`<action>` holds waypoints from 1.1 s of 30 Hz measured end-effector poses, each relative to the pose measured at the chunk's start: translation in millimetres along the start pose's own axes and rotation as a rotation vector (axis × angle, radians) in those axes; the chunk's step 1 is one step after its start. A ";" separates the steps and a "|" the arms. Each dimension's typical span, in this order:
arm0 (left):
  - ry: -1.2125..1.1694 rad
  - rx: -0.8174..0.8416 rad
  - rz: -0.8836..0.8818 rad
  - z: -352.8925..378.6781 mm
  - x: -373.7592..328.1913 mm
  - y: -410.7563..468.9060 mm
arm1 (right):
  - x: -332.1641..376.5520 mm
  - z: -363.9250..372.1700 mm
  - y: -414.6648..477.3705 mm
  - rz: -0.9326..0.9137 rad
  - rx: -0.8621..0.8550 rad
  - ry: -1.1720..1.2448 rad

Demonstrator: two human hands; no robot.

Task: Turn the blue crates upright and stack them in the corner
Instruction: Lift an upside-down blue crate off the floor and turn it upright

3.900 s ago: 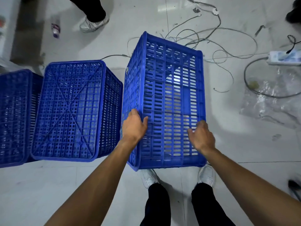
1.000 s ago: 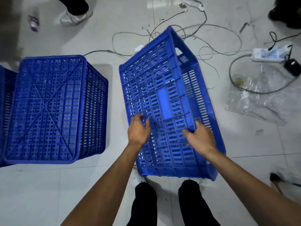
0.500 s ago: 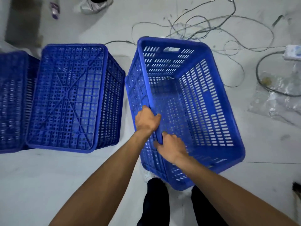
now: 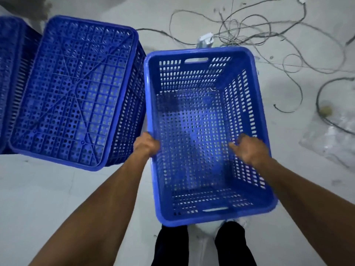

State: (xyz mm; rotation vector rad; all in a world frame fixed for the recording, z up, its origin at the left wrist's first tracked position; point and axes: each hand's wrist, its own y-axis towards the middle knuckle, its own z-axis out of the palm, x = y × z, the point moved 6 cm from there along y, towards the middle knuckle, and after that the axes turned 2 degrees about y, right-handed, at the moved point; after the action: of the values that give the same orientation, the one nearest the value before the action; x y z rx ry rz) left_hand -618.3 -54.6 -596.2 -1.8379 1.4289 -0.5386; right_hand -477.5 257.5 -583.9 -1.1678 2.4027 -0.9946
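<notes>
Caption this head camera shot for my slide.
Left hand grips rim of upright blue crate; neighbouring crate lies upside down.

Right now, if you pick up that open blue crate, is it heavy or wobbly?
Probably light for its size: the upright crate is empty and its walls are mostly holes. Likely stiff: the left hand grips one rim and the shape looks square. Its broad base should resist tipping.
</notes>
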 end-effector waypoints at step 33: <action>0.025 -0.193 0.032 -6.7 7.5 37.6 | -54.2 -17.5 75.6 0.152 -0.231 0.299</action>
State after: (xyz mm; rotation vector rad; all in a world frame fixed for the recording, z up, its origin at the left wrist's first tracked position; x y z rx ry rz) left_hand -645.0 -67.9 -621.2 -1.9599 1.5708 -0.4206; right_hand -496.1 340.3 -625.8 -0.9412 2.8580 -0.9183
